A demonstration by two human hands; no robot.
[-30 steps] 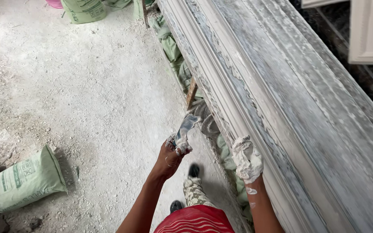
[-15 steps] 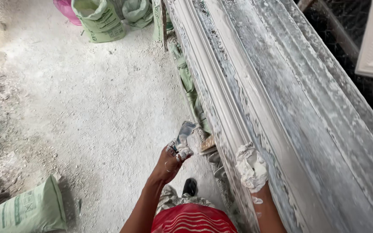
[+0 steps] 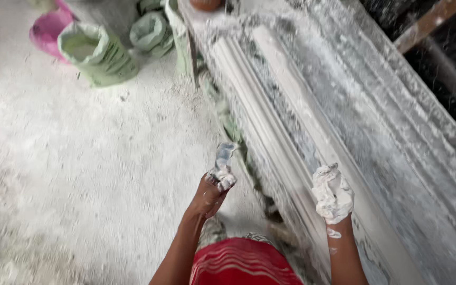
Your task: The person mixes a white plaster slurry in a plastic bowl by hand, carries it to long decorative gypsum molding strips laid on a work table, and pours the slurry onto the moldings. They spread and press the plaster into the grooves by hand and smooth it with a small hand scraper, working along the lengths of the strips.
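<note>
— What's the left hand [image 3: 213, 191] gripping?
— A plaster-caked scraper [image 3: 222, 157], blurred, over the floor [image 3: 80, 174].
— The right hand [image 3: 333, 193]?
— Plaster-coated, closed on the moulding [image 3: 270, 105] at the tabletop's [image 3: 397, 158] near edge; fingers unclear.

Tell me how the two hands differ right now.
The left hand is held out over the floor and grips a small plaster-smeared scraper; the right hand holds no tool and rests on the long white moulding. The right hand is coated white all over, the left only at its fingers. Both carry wet plaster.
</note>
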